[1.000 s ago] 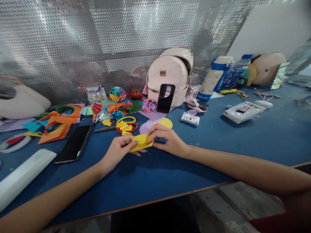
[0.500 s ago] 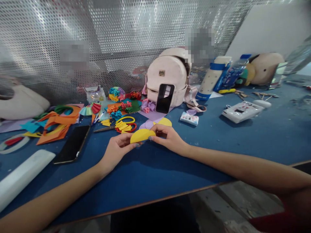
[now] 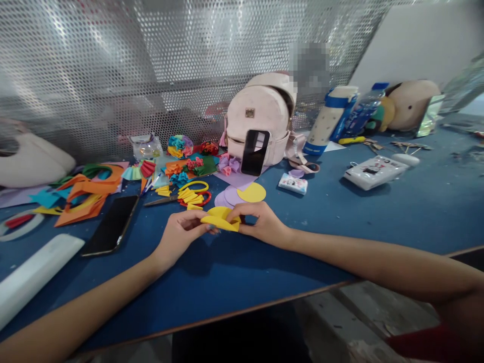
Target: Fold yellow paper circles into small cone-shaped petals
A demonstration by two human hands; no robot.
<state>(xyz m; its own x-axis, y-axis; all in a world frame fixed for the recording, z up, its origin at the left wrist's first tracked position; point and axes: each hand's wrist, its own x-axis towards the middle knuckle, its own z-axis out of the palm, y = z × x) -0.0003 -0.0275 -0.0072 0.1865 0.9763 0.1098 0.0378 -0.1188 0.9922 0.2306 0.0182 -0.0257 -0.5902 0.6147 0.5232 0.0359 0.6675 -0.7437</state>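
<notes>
A yellow paper circle (image 3: 218, 218), curled with its sides raised, is held above the table between my two hands. My left hand (image 3: 177, 233) pinches its left edge between thumb and fingers. At the opposite side, my right hand (image 3: 266, 227) grips the right edge, some fingertips hidden by the paper. Just beyond my hands lie several purple paper circles (image 3: 223, 199) and another flat yellow circle (image 3: 252, 192). Scissors (image 3: 162, 200) with red and yellow handles rest behind my left hand, with pleated yellow paper pieces (image 3: 190, 195) on them.
A phone (image 3: 255, 152) leans on a pink backpack (image 3: 259, 113); another phone (image 3: 110, 224) lies left. Paper offcuts (image 3: 88, 189) and a white bar-shaped object (image 3: 41, 275) are also left. Tissue packs (image 3: 293, 184) and bottles (image 3: 328, 121) stand right. The table edge (image 3: 242, 311) is near me.
The yellow circle was folded into a half-round; now it has opened into a curled shape. My right hand's fingers have shifted down onto its right side.
</notes>
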